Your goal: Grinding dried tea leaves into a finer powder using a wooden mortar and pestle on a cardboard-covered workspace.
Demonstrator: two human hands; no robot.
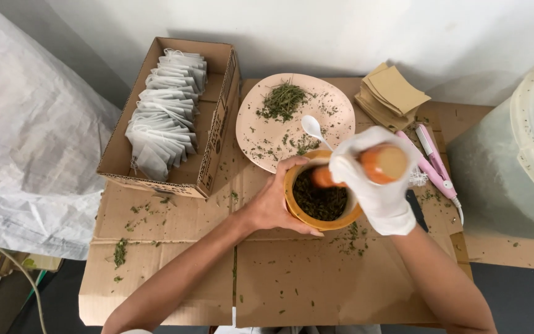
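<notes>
Our arms: reach up from the lower frame over the cardboard-covered surface [279, 278].
Our left hand [276, 201]: bare, wrapped around the side of the wooden mortar [319, 199], centre frame, dried herbs inside.
Our right hand [375, 182]: white-gloved, clamped on the orange pestle [366, 167], its tip in the mortar.
Upper centre: we see a pink plate [335, 117] with a white spoon [313, 128].
Upper left: a cardboard box [217, 124] of white sachets [165, 108].

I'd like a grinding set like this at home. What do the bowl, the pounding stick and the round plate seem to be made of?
The bowl and the pounding stick look like wood: warm orange-brown, smooth, with a slight sheen, perhaps varnished. The round plate is pale pink with a smooth, even surface; it could be plastic or glazed ceramic, which the view cannot settle. The right hand holding the stick wears a white glove, seemingly knitted fabric.
</notes>
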